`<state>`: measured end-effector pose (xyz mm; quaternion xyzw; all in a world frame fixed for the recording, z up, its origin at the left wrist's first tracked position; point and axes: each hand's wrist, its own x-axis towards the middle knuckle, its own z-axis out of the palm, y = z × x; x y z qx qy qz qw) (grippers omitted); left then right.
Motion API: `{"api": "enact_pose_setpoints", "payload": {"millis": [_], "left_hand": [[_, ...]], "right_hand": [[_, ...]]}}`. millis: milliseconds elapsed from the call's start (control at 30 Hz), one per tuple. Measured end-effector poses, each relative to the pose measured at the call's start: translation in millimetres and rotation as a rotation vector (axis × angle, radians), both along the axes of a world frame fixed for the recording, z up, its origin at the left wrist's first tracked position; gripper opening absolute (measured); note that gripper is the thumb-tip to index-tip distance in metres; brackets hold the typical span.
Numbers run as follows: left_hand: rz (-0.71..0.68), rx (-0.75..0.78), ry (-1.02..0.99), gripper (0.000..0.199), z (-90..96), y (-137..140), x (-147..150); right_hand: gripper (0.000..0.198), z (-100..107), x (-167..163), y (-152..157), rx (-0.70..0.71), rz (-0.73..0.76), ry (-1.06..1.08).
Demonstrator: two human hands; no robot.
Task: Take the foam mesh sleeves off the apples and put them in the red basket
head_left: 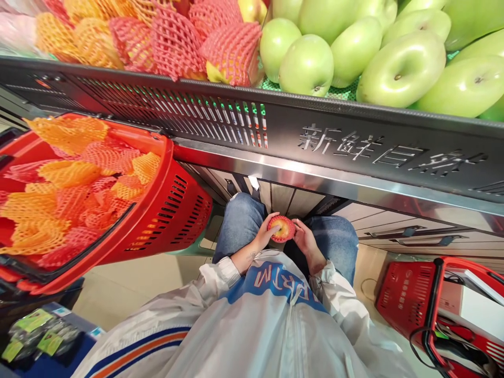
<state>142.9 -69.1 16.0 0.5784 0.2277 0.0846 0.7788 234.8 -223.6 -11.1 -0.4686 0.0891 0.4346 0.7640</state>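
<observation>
Above my lap, an apple (280, 229), yellow and red at its top, sits in a red foam net (289, 224). My left hand (265, 235) is closed around its left side, with the thumb lying across the top of the fruit. From the other side my right hand (306, 241) has its curled fingers at the net's right edge; some fingertips are hidden. Both hands are between my knees, below the front of the fruit display (283, 118).
To the left stands a red basket (185, 210) full of orange and red foam nets (71, 173). The display holds green apples (306, 64) and net-wrapped apples (232, 50). Another red basket (407, 299) with boxes and cables is at the lower right. Packaged goods (43, 331) lie lower left.
</observation>
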Motion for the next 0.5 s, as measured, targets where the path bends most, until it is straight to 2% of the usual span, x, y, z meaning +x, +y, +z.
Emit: {"api": "enact_pose_setpoints", "payload": {"millis": [100,233,500], "left_hand": [[0.131,-0.050,0.017,0.053,-4.1,1.2,3.0],[0.215,-0.110,0.021,0.047,-11.7,2.4,7.3],[0.306,-0.256,0.050,0.052,-23.5,2.7,10.9]], "right_hand": [[0.039,9.2,-0.7,-0.4,0.050,0.003,-0.033],[0.051,16.2,-4.1,1.3,0.071,0.048,-0.070],[0.054,5.3,-4.1,3.0,-0.050,0.089,-0.193]]}}
